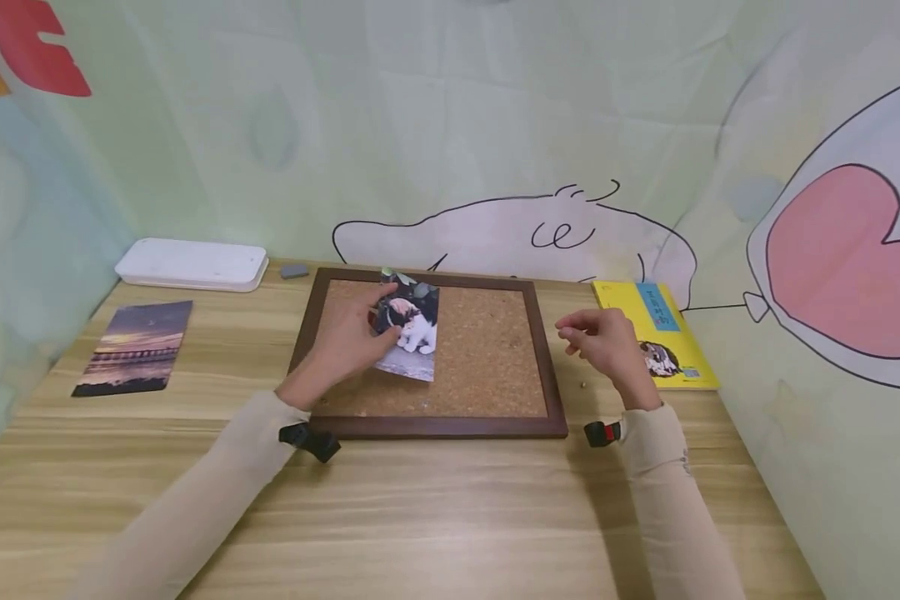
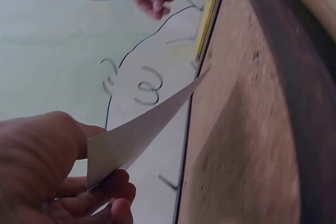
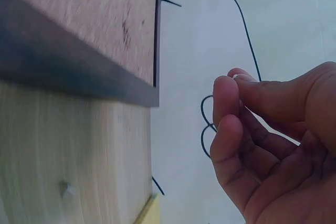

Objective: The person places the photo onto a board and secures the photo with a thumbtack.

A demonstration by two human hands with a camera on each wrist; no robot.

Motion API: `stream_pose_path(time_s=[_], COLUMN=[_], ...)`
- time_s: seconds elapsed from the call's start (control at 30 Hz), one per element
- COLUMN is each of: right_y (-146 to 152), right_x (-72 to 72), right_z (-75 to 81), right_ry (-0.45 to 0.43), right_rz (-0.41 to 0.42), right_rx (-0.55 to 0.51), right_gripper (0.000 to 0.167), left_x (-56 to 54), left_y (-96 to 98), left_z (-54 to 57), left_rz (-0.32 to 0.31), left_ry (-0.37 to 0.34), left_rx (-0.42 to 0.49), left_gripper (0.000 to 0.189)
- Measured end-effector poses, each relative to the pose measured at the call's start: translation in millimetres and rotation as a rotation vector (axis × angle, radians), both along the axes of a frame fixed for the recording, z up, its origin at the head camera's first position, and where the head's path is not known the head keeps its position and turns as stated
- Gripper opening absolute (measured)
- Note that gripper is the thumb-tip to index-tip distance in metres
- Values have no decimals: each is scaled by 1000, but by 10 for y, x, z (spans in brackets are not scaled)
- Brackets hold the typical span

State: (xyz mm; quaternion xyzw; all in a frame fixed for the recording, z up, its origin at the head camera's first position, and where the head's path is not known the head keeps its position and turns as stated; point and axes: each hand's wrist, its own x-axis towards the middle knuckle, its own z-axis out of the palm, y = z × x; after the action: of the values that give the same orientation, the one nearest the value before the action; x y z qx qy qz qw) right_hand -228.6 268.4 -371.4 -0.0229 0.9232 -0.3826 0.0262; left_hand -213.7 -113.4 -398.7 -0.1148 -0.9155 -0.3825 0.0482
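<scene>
My left hand (image 1: pixel 356 333) holds a photo of a cat (image 1: pixel 418 333) by its left side, thumb on the front. The photo is tilted over the left half of a framed cork board (image 1: pixel 487 350). In the left wrist view, the photo's pale back (image 2: pixel 136 135) faces the camera, its far end close to the cork. To the right of the board, my right hand (image 1: pixel 603 337) is raised with thumb and forefinger pinched together. A small whitish pin (image 3: pixel 235 76), mostly hidden, shows between those fingertips in the right wrist view.
Another small pin (image 3: pixel 67 188) lies on the wooden table right of the board. A yellow book (image 1: pixel 690 354) is behind my right hand. On the left are a sunset photo (image 1: pixel 135 346), a white case (image 1: pixel 192 262) and a grey eraser (image 1: pixel 294 271). A printed curtain (image 1: pixel 435 125) hangs behind.
</scene>
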Motion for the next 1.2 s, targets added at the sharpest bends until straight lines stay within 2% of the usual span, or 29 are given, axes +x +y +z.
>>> stream_pose_path(time_s=[0.13, 0.27, 0.5, 0.73, 0.9, 1.1, 1.2], right_y=[-71, -152, -293, -338, -398, -452, -487], right_x=[-44, -85, -137, -154, -177, -225, -277], right_z=[1, 4, -57, -45, -52, -82, -80], right_ry=[-19, -30, -74, -133, -125, -143, -152], right_rz=[-8, -12, 0, -63, -44, -44, -51], right_rx=[-49, -92, -177, -198, -243, -269, -270], right_gripper=[24, 24, 25, 25, 25, 24, 25], left_x=[10, 17, -4, -101, -181, -290, -321], left_y=[262, 438, 587, 750, 799, 860, 874], left_z=[-97, -155, -212, -268, -306, -398, -409], left_rz=[-43, -63, -86, -120, -93, -102, -97], left_ry=[-48, -77, -107, -134, -129, -143, -164], left_rx=[14, 19, 67, 94, 56, -28, -66], left_gripper=[73, 75, 76, 77, 77, 77, 78])
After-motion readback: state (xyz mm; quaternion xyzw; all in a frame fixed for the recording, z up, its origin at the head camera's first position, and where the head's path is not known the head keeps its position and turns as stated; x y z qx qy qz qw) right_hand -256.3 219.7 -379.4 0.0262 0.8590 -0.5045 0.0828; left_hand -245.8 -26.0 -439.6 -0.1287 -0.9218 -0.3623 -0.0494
